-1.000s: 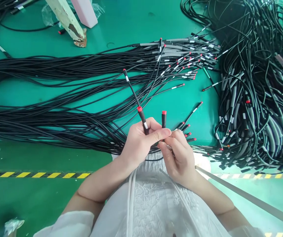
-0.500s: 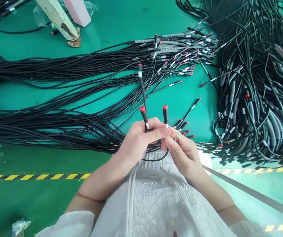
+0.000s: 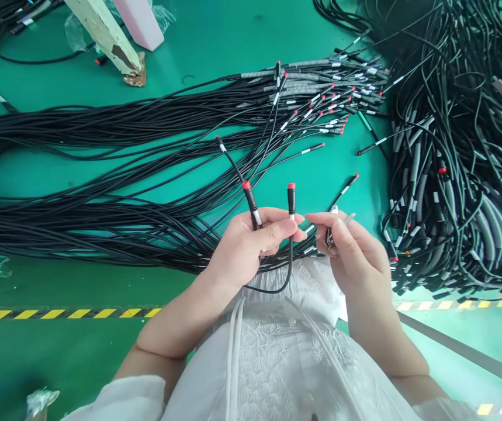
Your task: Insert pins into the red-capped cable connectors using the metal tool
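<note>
Nearest me, the left hand [image 3: 244, 248] pinches a slim black connector with a red cap [image 3: 291, 200] at its white band, fingers closed, the connector upright. Just left of it, a second black connector, also red-capped [image 3: 251, 197], leans out of the same grasp. Near its right side, apart from it, the right hand [image 3: 358, 251] has its fingers curled around a small shiny object [image 3: 329, 238], too hidden to identify. The step looks like work at that banded neck; a next move there calls for a steady left pinch. Beyond the connector, bundled black cables [image 3: 114, 126] stretch leftward over the glossy green desk [image 3: 215, 35]; well right of it sits a tangled black cable heap [image 3: 474, 175]. Farthest, beyond it leftward, lies crumpled clear plastic [image 3: 75, 36]; whether it contains anything I cannot tell.
</note>
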`<state>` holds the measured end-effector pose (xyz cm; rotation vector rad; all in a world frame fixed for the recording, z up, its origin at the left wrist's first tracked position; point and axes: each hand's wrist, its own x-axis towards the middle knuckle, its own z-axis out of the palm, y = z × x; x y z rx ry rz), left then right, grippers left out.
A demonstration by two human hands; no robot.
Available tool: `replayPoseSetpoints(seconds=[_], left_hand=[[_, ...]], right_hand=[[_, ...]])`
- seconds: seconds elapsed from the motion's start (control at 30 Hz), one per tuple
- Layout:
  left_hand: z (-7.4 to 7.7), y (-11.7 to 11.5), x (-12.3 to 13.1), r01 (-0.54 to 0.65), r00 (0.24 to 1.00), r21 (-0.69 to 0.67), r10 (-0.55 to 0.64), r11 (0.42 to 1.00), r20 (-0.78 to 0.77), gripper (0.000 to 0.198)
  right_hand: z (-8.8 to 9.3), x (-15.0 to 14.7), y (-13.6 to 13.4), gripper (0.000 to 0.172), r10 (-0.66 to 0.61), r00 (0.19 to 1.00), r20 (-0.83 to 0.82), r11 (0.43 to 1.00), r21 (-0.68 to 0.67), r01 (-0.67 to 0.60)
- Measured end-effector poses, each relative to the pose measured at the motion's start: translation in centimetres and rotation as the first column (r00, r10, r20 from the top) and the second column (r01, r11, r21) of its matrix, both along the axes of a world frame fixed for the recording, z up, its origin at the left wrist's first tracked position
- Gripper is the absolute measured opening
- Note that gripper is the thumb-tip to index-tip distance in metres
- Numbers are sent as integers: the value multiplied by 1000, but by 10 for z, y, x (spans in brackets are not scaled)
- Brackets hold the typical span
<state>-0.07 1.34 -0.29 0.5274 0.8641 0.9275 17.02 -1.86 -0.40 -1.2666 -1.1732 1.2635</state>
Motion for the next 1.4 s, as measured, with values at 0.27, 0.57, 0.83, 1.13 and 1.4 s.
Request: replayPoseSetpoints(seconds=[0.27,0.57,0.83,1.13,1.4], left_hand=[[2,-9,3,212,977,-40,-213,976,-20,21],[3,-14,2,248,968,-39,-247,968,35,21],[-1,-15,6,230,972,-41,-227,972,57,19],[3,-17,4,110,989,-45,-104,993,106,8],[7,-16,6,116,992,-65,-113,991,53,10]], right_hand=[[-1,-7,20,18,26,975,-219,999,-22,-32],[-4,-18,15,17,-20,940,-340,999,-37,8],[1,-14,12,24,51,957,-287,996,-57,-70],[-9,-5,-3,47,-131,991,-10,913,389,124],[-4,-16,-13,44,-146,989,20,848,517,115]])
